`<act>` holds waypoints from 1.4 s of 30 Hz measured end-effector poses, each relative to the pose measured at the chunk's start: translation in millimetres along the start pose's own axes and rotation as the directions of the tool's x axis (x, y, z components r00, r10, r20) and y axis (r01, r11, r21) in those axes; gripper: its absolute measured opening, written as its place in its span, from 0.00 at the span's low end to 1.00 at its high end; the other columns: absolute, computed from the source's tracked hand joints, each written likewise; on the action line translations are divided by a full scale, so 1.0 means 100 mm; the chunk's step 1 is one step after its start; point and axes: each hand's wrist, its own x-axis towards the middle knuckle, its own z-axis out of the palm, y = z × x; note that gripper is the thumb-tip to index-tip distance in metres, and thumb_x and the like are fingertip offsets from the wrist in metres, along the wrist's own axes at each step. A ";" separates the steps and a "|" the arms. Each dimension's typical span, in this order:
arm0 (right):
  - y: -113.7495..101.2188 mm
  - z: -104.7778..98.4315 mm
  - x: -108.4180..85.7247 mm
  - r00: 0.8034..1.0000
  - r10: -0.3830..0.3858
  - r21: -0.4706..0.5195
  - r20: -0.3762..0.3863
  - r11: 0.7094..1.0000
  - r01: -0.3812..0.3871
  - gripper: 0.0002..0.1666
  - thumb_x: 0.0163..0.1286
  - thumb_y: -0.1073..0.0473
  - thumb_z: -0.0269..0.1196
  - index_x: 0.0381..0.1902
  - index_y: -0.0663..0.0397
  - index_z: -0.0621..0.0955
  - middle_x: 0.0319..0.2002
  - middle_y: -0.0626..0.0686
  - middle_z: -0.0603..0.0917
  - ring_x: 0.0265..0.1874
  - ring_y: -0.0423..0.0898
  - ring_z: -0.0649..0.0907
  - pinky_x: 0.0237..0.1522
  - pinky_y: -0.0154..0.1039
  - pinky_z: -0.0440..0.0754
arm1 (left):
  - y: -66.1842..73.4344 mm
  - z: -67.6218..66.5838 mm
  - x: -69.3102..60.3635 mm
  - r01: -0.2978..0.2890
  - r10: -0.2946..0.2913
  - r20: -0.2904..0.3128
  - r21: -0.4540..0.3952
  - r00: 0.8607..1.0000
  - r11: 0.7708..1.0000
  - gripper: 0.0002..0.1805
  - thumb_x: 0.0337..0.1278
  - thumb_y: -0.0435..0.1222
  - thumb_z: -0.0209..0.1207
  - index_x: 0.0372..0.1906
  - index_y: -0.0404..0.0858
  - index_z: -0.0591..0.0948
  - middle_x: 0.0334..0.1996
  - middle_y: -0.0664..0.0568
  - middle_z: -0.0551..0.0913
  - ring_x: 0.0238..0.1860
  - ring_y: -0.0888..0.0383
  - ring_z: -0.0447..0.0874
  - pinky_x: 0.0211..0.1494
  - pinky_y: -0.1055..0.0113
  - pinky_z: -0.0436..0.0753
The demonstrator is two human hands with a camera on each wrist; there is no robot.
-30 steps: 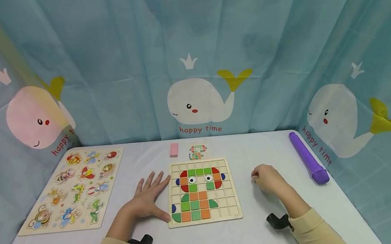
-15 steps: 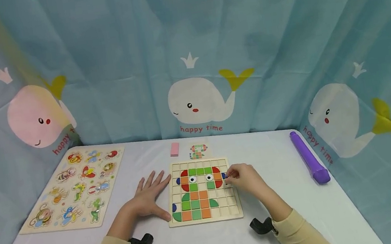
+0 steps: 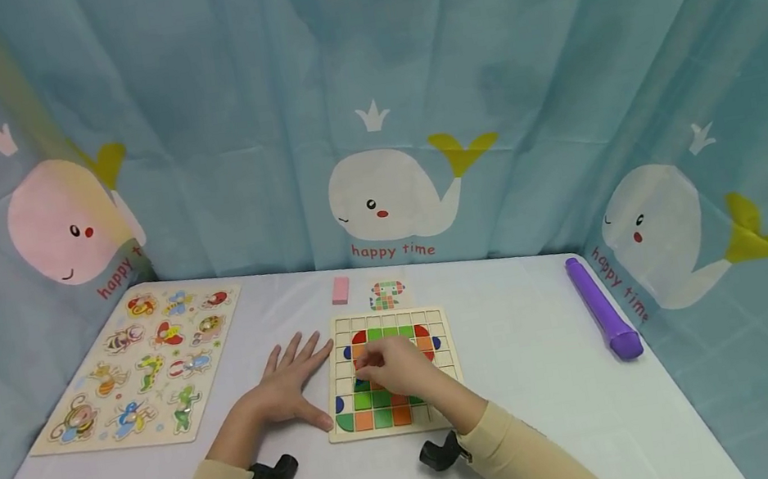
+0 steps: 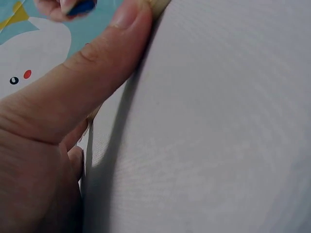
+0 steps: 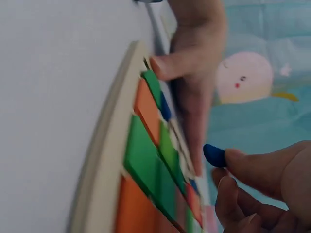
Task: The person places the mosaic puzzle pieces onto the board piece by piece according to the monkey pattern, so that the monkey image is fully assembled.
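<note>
A wooden grid board lies on the white table with red, green, orange and blue tiles forming a figure. My left hand is spread at its left side, thumb and a fingertip touching the frame. In the left wrist view, the thumb presses the board's corner. My right hand hovers over the board's left half, hiding several tiles. Between its thumb and forefinger it pinches a blue half-round tile, held apart from the board in the right wrist view.
Behind the board are a picture card and a pink block. An insect puzzle board lies at the left. At the right is a purple microphone-shaped stick. A whale-print curtain surrounds the table.
My right hand has moved left from the table beside the board, past the board's right edge, to above its left half. The left hand stays in place.
</note>
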 end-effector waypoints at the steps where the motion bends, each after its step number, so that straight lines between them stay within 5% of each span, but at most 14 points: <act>1: -0.02 0.04 0.04 1.000 -0.007 -0.003 0.008 1.000 0.007 0.05 0.69 0.53 0.68 0.32 0.41 0.86 0.28 0.38 0.82 0.27 0.37 0.77 0.30 0.30 0.78 | 0.00 0.00 0.00 -0.005 0.005 -0.001 0.000 1.000 1.000 0.76 0.17 0.70 0.76 0.81 0.50 0.55 0.83 0.45 0.44 0.82 0.37 0.29 0.78 0.33 0.30; 15: -0.23 0.30 0.28 0.998 0.050 -0.216 0.035 0.976 -0.041 0.10 0.66 0.55 0.71 0.24 0.44 0.85 0.20 0.39 0.79 0.21 0.37 0.76 0.24 0.30 0.73 | 0.01 -0.01 0.00 -0.021 0.021 0.003 -0.003 1.000 1.000 0.76 0.17 0.70 0.76 0.81 0.49 0.55 0.82 0.43 0.44 0.81 0.36 0.31 0.78 0.34 0.30; 24: -0.22 0.32 0.24 0.997 0.058 -0.204 0.047 0.978 -0.047 0.11 0.64 0.52 0.73 0.24 0.45 0.85 0.20 0.40 0.79 0.22 0.37 0.76 0.25 0.29 0.73 | 0.04 0.02 -0.01 -0.013 0.013 0.007 -0.017 1.000 1.000 0.77 0.16 0.70 0.77 0.81 0.49 0.55 0.83 0.44 0.44 0.81 0.36 0.30 0.78 0.34 0.30; 34: -0.19 0.27 0.22 0.974 0.217 -0.264 -0.072 0.937 -0.228 0.26 0.51 0.36 0.77 0.19 0.45 0.76 0.16 0.44 0.76 0.16 0.42 0.75 0.17 0.36 0.65 | 0.06 0.00 -0.03 -0.008 0.008 0.011 -0.008 1.000 1.000 0.76 0.16 0.69 0.77 0.81 0.49 0.56 0.83 0.45 0.45 0.81 0.36 0.31 0.77 0.33 0.31; 42: -0.16 0.25 0.23 0.970 0.221 -0.240 -0.099 0.941 -0.239 0.30 0.52 0.32 0.75 0.19 0.46 0.75 0.15 0.45 0.74 0.15 0.42 0.74 0.16 0.36 0.65 | 0.07 -0.01 -0.02 -0.006 0.006 0.018 -0.011 1.000 1.000 0.76 0.16 0.69 0.77 0.81 0.49 0.56 0.82 0.44 0.45 0.81 0.36 0.31 0.77 0.32 0.31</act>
